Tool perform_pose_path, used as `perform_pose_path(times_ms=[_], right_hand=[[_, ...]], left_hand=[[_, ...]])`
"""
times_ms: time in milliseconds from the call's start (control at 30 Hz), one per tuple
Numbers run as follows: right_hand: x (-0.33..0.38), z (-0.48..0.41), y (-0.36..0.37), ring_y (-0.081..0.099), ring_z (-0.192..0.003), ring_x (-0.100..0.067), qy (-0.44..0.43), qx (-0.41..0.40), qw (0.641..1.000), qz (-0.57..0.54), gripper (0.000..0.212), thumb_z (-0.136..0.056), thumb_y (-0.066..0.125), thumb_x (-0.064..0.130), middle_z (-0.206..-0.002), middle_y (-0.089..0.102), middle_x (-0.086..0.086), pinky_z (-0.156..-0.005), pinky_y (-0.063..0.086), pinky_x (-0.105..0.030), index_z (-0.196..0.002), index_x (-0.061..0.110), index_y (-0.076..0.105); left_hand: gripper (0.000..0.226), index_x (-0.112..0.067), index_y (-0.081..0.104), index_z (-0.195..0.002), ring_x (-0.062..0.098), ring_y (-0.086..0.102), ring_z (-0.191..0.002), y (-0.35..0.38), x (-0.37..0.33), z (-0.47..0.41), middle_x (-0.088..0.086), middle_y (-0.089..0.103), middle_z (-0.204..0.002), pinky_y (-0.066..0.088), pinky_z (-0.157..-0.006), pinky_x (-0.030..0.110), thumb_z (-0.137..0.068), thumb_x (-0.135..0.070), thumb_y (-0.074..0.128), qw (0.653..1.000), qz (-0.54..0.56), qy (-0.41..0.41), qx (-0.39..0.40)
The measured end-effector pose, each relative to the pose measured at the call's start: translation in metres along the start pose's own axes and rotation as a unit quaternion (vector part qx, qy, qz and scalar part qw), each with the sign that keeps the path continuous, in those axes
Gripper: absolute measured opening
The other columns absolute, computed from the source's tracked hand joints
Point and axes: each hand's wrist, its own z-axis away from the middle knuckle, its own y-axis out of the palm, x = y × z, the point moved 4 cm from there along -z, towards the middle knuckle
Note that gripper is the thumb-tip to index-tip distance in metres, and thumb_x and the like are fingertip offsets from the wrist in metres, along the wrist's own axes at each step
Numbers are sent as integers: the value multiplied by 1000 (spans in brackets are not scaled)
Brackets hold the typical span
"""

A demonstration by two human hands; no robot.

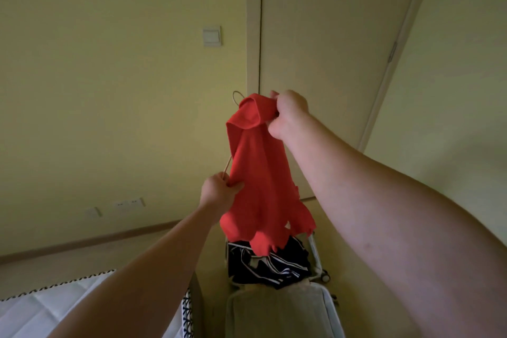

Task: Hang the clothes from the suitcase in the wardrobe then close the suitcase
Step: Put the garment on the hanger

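Your two forearms fill the lower frame, reaching up and forward. Left hand [218, 189]: fingers curled round the lower end of a wooden hanger [227, 166], pinching the edge of the red garment [258, 173] along with it. Right hand [288, 115]: clenched on a bunch of red cloth at the garment's top, by the collar. Neither hand is free.

Garment position: held in the air in front of you, above the suitcase [315, 255], with the hem dangling just over it and no clear contact. The hanger is tilted steeply. Its wire hook pokes out above the collar, one wooden arm shows at lower left, and the rest is inside the cloth. You cannot tell whether the shoulders are seated on it.

Suitcase: open on the floor beside the bed [41, 302]. Dark clothes with white stripes [269, 261] lie heaped in its far half.

Tall pale door panel [329, 35] ahead, shut; judged to be the wardrobe. No rail or interior in view.

Progress estimate: early to middle. The red garment is being fitted onto its hanger and is not yet hung. Left to do: settle it on the hanger, open the wardrobe, hook it on the rail, repeat for the dark clothes, then shut the suitcase. How many items already hang inside cannot be judged.
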Motion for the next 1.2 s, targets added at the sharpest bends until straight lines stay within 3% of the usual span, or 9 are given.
perform_pose_path(times_ms=[267,433,533,667,767,833,967,1067,1200], right_hand=[[17,-10,-27,67,-98,-24,-82,1,997,3,32,-89,50,-2,-101,68,-8,-71,56,-30,-112,10,70],[-13,-30,-58,65,-83,-18,-70,-27,988,133,34,-79,47,-7,-82,68,0,-73,50,-30,-77,20,68],[-43,-37,-77,58,-67,-23,-68,-26,960,270,37,-69,44,-5,-79,64,-8,-59,45,-28,-92,14,66],[-108,-43,-111,60,-81,-29,94,43,851,514,31,-70,54,-12,-97,59,-20,-69,50,-35,-97,1,56],[-151,-32,-134,52,-123,-35,277,92,709,642,60,-85,64,2,-144,42,-21,-98,49,-44,-140,0,40],[-170,-21,-138,37,-138,-34,344,128,679,636,82,-89,70,19,-156,25,-20,-108,40,-47,-152,2,19],[-190,-19,-130,38,-137,-36,318,152,687,635,89,-89,68,42,-155,27,-23,-110,37,-50,-152,3,19],[-173,-32,-115,55,-119,-36,115,84,724,674,50,-100,47,26,-139,49,-22,-101,46,-46,-142,0,40],[-127,-36,-89,55,-117,-25,-11,65,803,593,41,-103,40,18,-141,50,-18,-98,43,-33,-139,-1,45]], left_hand=[[34,-16,41,-63,21,41,-58,-10,-76,-34,0,44,-56,29,-51,31,-80,-8,68,995,-36,72,-51],[35,-19,34,-62,17,34,-59,-3,-117,-42,-2,37,-58,27,-49,28,-80,-1,59,994,38,83,-55],[35,-19,34,-63,15,31,-58,0,-130,-40,-3,36,-59,25,-45,29,-81,1,56,993,35,90,-65],[32,-20,32,-64,18,29,-61,1,-136,-43,-3,33,-61,24,-51,30,-80,3,49,992,54,89,-72],[30,-20,32,-65,18,30,-62,-2,-144,-46,-3,34,-62,26,-53,30,-80,4,42,990,84,84,-79],[30,-21,33,-65,19,31,-62,-5,-151,-48,-3,35,-63,27,-53,29,-80,4,41,988,96,82,-84],[29,-21,33,-66,19,35,-65,-12,-158,-55,-2,37,-64,31,-56,31,-79,3,42,984,130,77,-91],[31,-20,35,-67,19,40,-68,-19,-158,-58,-3,43,-67,35,-58,30,-83,-2,54,985,110,98,-92],[44,-18,43,-70,18,48,-76,-35,-151,-61,3,53,-93,43,-67,30,-77,-44,78,983,-8,149,-105]])
